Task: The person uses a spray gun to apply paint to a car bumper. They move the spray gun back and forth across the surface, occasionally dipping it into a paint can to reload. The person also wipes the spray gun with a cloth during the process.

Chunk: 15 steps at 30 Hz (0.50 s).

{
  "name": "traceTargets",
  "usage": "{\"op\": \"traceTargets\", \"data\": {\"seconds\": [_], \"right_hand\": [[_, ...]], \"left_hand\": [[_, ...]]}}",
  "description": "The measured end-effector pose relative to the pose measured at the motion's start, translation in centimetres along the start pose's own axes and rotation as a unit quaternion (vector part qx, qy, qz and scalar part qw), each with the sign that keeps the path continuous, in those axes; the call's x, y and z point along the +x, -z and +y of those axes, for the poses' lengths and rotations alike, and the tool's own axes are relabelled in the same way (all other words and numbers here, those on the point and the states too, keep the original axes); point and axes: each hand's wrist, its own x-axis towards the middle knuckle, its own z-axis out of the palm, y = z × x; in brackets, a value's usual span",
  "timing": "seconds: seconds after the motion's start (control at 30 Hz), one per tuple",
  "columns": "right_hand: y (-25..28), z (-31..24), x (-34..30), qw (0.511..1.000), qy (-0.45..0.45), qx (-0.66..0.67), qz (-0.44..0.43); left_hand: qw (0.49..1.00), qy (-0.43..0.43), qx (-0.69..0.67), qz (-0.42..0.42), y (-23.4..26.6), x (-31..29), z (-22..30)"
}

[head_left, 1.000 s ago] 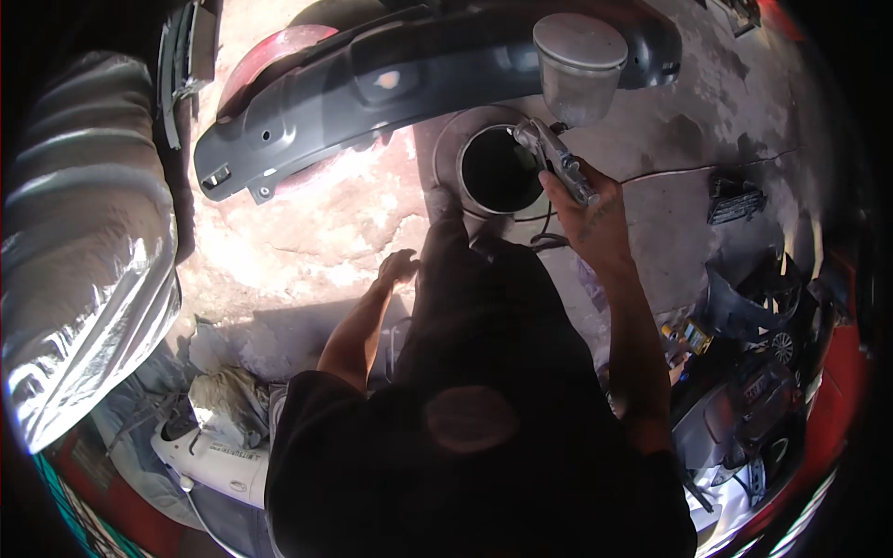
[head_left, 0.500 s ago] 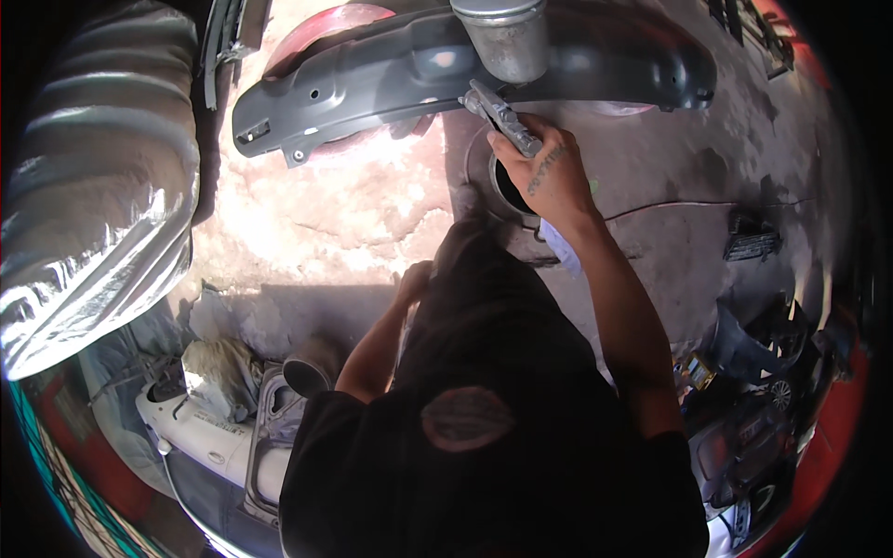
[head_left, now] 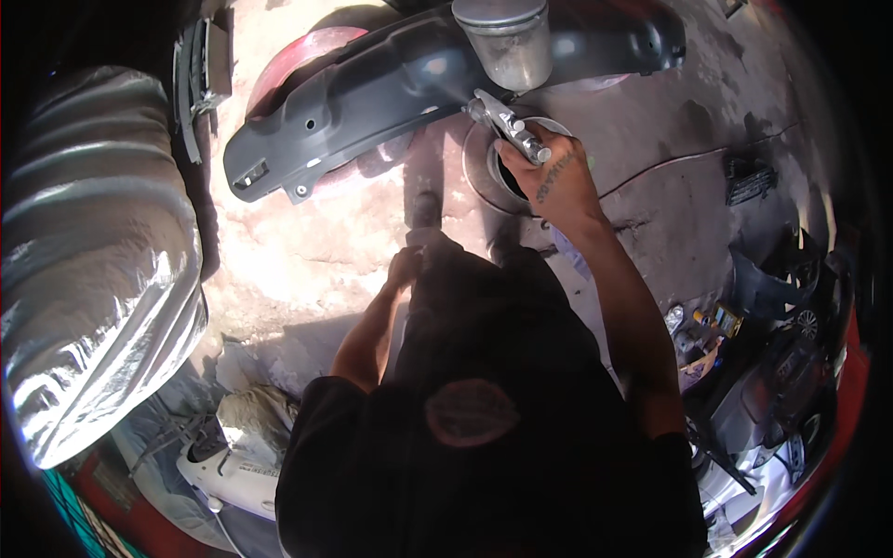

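Note:
My right hand [head_left: 560,181] is closed around a silver spray gun [head_left: 507,121], which has a lidded metal paint cup [head_left: 509,51] on top. Its nozzle points at a long dark grey car bumper [head_left: 372,112] a short way off. The cup hides part of the bumper behind it. Down beside my left leg, my left hand [head_left: 406,267] has its fingers curled in. What it holds, if anything, I cannot make out. A round, dark-centred rim [head_left: 479,172] shows on the floor below the gun.
A bulky object under silver wrinkled covering [head_left: 102,214] stands at the left. Red round supports [head_left: 293,70] show beneath the bumper. A thin hose or cable [head_left: 660,172] crosses the floor at right. Cluttered car parts [head_left: 772,372] lie lower right; a white part [head_left: 233,479] lies lower left.
The view has turned, and the bumper now sits more slanted, its left end lower. The spray gun stays by the bumper's near edge in my right hand. My left hand remains beside my leg.

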Motion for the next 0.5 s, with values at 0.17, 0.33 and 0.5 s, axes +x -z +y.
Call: {"op": "traceTargets", "data": {"seconds": [0.17, 0.33, 0.5], "right_hand": [[-2.8, -2.1, -3.4, 0.998, -0.036, 0.051, -0.009], [-7.1, -2.4, -7.1, 0.993, -0.061, 0.009, 0.102], [-9.4, -4.4, -8.6, 0.954, -0.282, 0.062, 0.08]], "left_hand": [[0.997, -0.063, 0.053, -0.012, 7.9, 1.9, -2.0], [0.984, -0.118, 0.126, -0.034, 14.9, 3.0, -6.6], [0.976, -0.099, 0.181, -0.074, 18.2, 4.1, -8.0]]}}
